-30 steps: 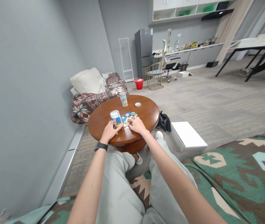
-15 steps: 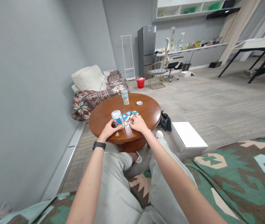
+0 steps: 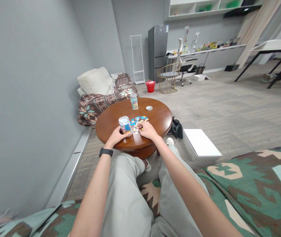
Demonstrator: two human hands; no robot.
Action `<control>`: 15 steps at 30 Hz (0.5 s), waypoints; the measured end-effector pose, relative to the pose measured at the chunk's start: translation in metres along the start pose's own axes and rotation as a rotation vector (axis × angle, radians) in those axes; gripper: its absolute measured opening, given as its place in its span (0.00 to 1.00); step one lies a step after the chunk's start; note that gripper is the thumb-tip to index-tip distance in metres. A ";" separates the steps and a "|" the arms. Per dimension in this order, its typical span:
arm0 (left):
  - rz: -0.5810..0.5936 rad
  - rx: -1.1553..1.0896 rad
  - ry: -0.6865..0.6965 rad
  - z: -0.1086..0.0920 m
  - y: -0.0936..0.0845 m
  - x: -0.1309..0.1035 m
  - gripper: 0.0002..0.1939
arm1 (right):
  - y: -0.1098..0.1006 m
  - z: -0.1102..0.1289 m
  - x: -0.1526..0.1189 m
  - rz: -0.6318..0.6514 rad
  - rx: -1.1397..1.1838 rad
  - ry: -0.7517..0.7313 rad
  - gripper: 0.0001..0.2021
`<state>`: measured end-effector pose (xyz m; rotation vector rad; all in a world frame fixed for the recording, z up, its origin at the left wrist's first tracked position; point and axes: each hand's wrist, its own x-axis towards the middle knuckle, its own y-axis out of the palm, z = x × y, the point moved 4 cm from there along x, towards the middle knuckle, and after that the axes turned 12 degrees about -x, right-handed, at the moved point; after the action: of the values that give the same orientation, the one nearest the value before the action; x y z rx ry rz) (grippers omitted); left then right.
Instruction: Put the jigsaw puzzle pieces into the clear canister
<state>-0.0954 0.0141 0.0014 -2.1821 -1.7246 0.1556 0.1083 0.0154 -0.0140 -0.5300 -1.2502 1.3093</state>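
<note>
Pieces (image 3: 138,120) partly under right hand (image 3: 148,130)

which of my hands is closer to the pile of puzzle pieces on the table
Right. Your right hand rests on the near edge of the puzzle pieces; your left hand holds the open can just left of them.

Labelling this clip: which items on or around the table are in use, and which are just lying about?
In use: left hand holding open jar; right hand on puzzle pieces; round table.
Idle: second jar, lid, white box, black bag, red bucket.
</note>
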 end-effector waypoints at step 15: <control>0.002 0.017 0.010 0.001 -0.001 0.000 0.33 | -0.004 0.005 -0.002 0.006 -0.087 -0.012 0.10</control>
<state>-0.0963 0.0149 0.0007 -2.1693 -1.7094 0.1594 0.1059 0.0113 -0.0101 -0.5883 -1.3217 1.2686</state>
